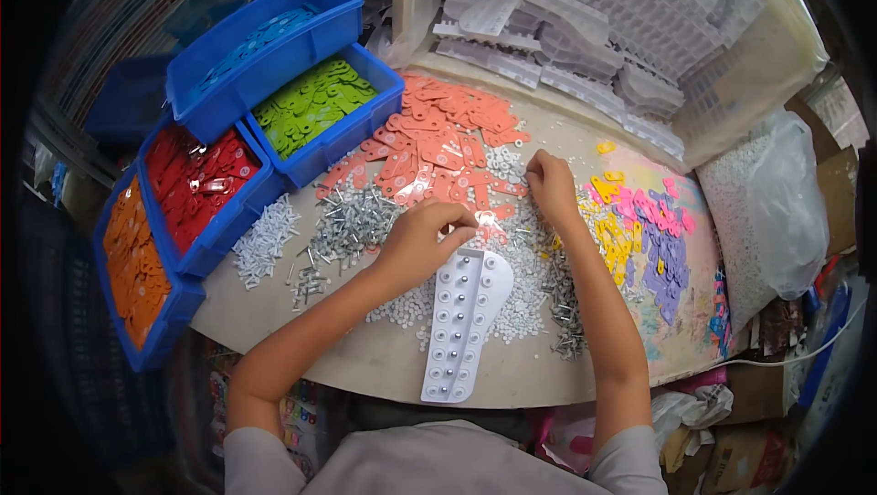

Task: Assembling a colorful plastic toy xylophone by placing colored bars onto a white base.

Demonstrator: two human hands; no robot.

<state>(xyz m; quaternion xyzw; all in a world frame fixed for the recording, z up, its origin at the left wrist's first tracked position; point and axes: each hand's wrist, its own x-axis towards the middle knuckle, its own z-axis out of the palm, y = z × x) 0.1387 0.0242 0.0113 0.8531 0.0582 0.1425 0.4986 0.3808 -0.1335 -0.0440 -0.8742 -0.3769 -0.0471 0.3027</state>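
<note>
Your white tray (496, 289) (dotted with little studs) lies at six o'clock on the table (370, 367). From it, your left hand (422, 237) sits at eleven, thumb and forefinger nearly meeting; I can't tell what they pinch. Your right hand (552, 186), at one, curls inward, its grip hidden. Coral tags (445, 146) spread at twelve.

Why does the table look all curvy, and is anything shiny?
Head view: the wide fisheye lens probably makes the table look curvy; corners go black in the head view; head view glare whitens spots on the red pieces and coral pieces.
</note>
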